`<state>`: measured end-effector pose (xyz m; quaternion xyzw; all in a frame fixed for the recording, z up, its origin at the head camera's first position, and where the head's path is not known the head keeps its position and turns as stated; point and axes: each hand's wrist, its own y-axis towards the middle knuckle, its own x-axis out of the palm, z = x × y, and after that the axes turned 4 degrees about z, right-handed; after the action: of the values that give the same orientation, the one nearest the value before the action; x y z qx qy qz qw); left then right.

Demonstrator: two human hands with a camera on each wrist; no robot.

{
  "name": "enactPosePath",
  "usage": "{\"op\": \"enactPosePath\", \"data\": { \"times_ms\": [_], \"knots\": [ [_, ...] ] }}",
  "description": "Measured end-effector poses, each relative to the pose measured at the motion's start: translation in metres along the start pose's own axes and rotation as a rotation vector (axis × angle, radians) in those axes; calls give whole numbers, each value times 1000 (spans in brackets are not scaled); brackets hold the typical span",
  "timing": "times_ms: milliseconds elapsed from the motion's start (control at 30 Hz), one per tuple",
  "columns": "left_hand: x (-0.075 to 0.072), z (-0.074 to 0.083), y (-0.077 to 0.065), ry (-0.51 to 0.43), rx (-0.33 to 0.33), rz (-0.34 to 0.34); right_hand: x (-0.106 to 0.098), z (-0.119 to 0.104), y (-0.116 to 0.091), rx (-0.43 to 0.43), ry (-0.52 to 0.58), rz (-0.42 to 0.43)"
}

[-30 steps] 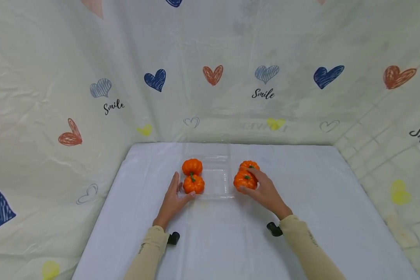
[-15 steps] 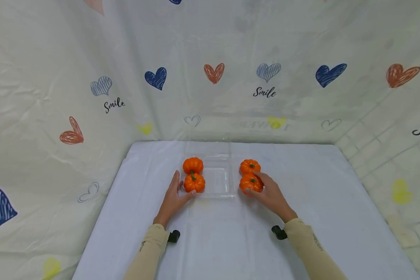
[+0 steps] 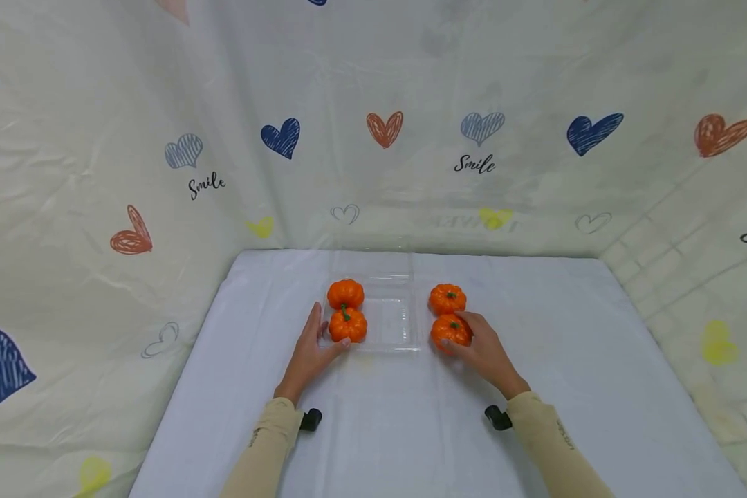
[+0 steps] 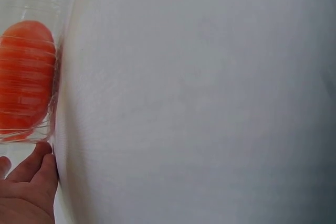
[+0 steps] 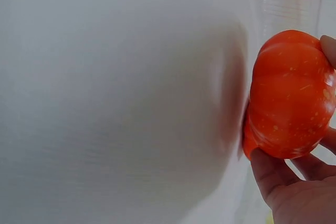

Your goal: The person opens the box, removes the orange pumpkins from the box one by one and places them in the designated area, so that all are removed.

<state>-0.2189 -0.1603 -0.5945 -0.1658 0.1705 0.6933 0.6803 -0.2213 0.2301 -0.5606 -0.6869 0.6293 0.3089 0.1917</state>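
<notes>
Two orange mini pumpkins with green stems, a far one (image 3: 345,294) and a near one (image 3: 348,326), sit in the left side of a clear plastic container (image 3: 389,348). My left hand (image 3: 308,360) touches the container's near left corner, fingers fairly straight along its side, thumb at the front. To the container's right, my right hand (image 3: 487,353) grips another pumpkin (image 3: 450,334) between thumb and fingers. That pumpkin (image 5: 291,95) fills much of the right wrist view; whether it touches the cloth I cannot tell. Just beyond it rests one more pumpkin (image 3: 447,298) on the table.
A white cloth (image 3: 380,429) covers the table. The container's transparent lid (image 3: 370,261) stands raised at its back. Behind and beside the table hangs a pale sheet (image 3: 411,76) printed with hearts and words.
My right hand has drawn its pumpkin rightward and nearer to me, uncovering more of the pumpkin behind it. My left hand has stayed at the container's corner. The head view shifted slightly.
</notes>
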Motion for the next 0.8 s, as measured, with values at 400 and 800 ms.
{"op": "enactPosePath", "data": {
  "times_ms": [400,800],
  "knots": [
    [-1,1,1,10,3,5,8,8,3,33,-16,8],
    [-1,1,1,1,-1,11,13,12,4,82,-14,4]
  ]
}}
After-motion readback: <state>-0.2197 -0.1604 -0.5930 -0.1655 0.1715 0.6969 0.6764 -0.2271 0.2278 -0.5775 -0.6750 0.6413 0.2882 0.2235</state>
